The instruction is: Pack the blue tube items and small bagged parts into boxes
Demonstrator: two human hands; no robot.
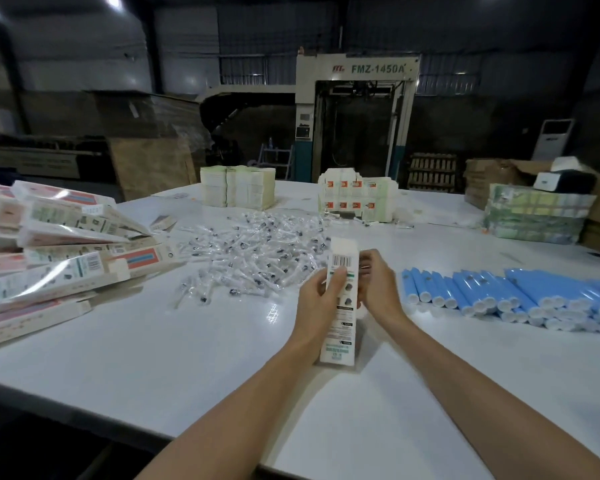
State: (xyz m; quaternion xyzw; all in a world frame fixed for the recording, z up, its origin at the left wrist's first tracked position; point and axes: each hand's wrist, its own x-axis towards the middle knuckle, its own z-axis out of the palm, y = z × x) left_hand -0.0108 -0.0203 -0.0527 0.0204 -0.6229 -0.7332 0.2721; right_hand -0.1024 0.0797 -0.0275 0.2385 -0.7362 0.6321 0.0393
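both my hands are on one long white printed carton (pixel 340 306), low in the middle of the frame. its near end seems to rest on the white surface (pixel 187 358) and its far end tilts up and away from me. my left hand (pixel 317 296) grips the carton's left edge, thumb laid across the printed face under the barcode. my right hand (pixel 378 285) has its fingers (pixel 373 263) curled round the right edge near the top. neither hand is free.

i judge this step to be squaring the carton and dealing with its far end. i cannot tell whether that flap is tucked or loose. to do it well, i would let the left hand carry the carton and hold it by its edges, since a squeeze on the broad faces would bow the card. then the right fingers can work the top flap alone.

the loose blue plastic tubes with white caps (pixel 499 292) lie in rows just right of my right hand. the heap of small clear bagged parts (pixel 257 251) is spread just beyond the carton, centre frame. at far left leans a pile of filled printed cartons (pixel 66 244). stacks of flat carton blanks (pixel 238 190) stand at the surface's far edge.
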